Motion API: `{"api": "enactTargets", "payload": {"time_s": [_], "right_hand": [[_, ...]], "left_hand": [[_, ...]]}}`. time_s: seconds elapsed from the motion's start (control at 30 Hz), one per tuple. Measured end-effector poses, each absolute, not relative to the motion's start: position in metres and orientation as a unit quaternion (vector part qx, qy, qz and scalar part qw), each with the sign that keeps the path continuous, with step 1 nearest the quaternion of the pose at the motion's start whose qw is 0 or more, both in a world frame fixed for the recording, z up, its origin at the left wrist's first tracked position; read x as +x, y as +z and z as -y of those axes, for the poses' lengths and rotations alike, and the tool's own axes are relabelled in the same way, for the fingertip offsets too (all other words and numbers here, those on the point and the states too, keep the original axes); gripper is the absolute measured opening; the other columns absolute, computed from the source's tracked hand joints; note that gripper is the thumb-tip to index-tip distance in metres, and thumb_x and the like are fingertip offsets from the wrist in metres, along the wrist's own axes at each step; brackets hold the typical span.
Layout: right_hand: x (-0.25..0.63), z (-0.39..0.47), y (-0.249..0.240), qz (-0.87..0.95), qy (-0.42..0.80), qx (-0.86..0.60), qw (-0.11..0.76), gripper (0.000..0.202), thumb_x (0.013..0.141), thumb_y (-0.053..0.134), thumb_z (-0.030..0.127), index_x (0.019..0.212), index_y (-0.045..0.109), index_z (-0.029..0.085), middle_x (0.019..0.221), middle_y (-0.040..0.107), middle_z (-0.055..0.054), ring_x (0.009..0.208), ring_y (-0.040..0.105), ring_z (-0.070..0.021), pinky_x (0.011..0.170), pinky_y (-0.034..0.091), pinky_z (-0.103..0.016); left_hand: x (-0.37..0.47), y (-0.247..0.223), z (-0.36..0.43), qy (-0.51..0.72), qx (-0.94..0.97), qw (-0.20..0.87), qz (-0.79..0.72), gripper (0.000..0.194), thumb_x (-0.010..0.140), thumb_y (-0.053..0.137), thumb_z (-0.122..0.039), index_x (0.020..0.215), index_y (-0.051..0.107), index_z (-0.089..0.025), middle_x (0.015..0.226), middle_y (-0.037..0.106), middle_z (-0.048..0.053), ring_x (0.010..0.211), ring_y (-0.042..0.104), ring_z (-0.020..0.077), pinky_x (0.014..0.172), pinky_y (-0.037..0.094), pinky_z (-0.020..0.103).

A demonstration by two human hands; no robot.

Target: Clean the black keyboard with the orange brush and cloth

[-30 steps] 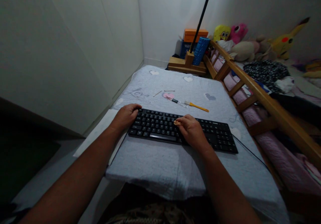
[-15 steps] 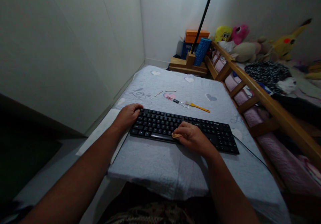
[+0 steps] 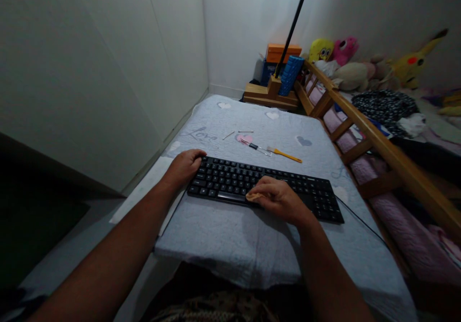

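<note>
A black keyboard (image 3: pixel 230 180) lies across a low table covered with a pale blue cloth (image 3: pixel 223 230). My left hand (image 3: pixel 183 167) grips the keyboard's left end. My right hand (image 3: pixel 279 198) rests on the keyboard's front edge near the space bar, its fingers closed on a small tan wad (image 3: pixel 253 196) that presses against the keys. The keyboard's cable (image 3: pixel 360 218) runs off to the right.
Behind the keyboard lie a yellow-handled tool (image 3: pixel 284 154), a small black-handled brush (image 3: pixel 254 145) and two thin sticks (image 3: pixel 236 133). A wooden bed rail (image 3: pixel 374 134) with soft toys (image 3: pixel 342 55) runs along the right. A wall stands close on the left. Boxes (image 3: pixel 281 53) sit in the far corner.
My right hand has slid with the tan wad from the keyboard's middle rows toward me to its front edge. The left hand has stayed on the left end.
</note>
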State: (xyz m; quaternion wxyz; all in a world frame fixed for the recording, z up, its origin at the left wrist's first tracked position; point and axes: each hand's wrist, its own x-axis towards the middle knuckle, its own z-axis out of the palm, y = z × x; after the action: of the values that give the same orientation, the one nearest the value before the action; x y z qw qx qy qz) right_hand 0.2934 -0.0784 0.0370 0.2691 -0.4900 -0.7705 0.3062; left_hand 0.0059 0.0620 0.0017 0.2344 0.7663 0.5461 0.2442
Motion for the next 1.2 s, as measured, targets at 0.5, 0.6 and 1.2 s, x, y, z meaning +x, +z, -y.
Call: {"api": "enactTargets", "payload": {"time_s": [0.5, 0.6, 1.2], "right_hand": [[0.295, 0.036, -0.004, 0.677, 0.076, -0.638, 0.359, 0.022, 0.094, 0.054, 0.022, 0.104, 0.073, 0.02, 0.095, 0.064, -0.009, 0.091, 0.062, -0.0229, 0.086, 0.05, -0.037], [0.295, 0.036, -0.004, 0.69, 0.066, -0.639, 0.334, 0.022, 0.094, 0.053, 0.02, 0.102, 0.074, 0.021, 0.093, 0.064, -0.009, 0.09, 0.061, -0.0231, 0.085, 0.05, -0.037], [0.294, 0.068, 0.026, 0.758, 0.18, -0.576, 0.247, 0.019, 0.093, 0.057, 0.014, 0.099, 0.076, 0.018, 0.094, 0.066, -0.008, 0.087, 0.062, -0.0187, 0.082, 0.048, -0.033]], "left_hand": [[0.006, 0.001, -0.063, 0.234, 0.768, 0.227, -0.552, 0.044, 0.084, 0.044, -0.033, 0.112, 0.075, -0.02, 0.114, 0.077, 0.008, 0.105, 0.069, 0.0264, 0.1, 0.052, 0.039], [0.006, 0.002, -0.063, 0.234, 0.771, 0.225, -0.547, 0.044, 0.084, 0.044, -0.032, 0.111, 0.075, -0.02, 0.112, 0.077, 0.008, 0.105, 0.069, 0.0264, 0.1, 0.052, 0.039], [0.005, 0.001, -0.062, 0.238, 0.765, 0.231, -0.552, 0.045, 0.085, 0.044, -0.033, 0.114, 0.075, -0.017, 0.115, 0.076, 0.01, 0.106, 0.069, 0.0274, 0.102, 0.05, 0.04]]}}
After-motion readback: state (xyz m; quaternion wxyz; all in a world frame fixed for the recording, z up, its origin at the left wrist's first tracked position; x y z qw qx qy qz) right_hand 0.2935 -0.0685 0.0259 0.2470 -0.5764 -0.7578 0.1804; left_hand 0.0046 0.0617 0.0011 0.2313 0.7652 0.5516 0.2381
